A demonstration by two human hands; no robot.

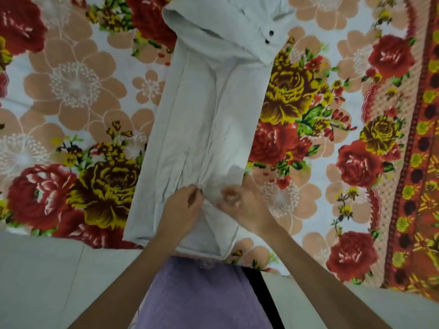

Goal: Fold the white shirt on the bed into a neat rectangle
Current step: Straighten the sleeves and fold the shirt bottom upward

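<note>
Two bare hands work side by side near the lower end of one garment. The left hand (184, 205) is curled nearly closed, its fingertips (196, 192) bunched together and pinching a ridge of cloth at the middle crease. The right hand (240, 205) sits just beside it, knuckles up; it is motion-blurred, so whether its fingers actually grip the fabric or only press on it cannot be told. Both hands touch the cloth, almost meeting at the centre fold.

The thing under them is a single white cotton shirt (202, 119), already folded inward along both long sides into a narrow strip. It runs from the near edge of the bed, just in front of the person's body, away toward the top of the view, tilted slightly to the right. At its far end a sleeve cuff (266, 39) lies folded across, showing two small dark buttons (269, 36).

The shirt rests on one flower-printed bedsheet (71, 103) with red, yellow and peach blooms and an orange patterned border on the right. Below the hands, the person's lilac garment (202, 293) fills the bottom centre, with pale floor tiles (35, 269) on either side.
</note>
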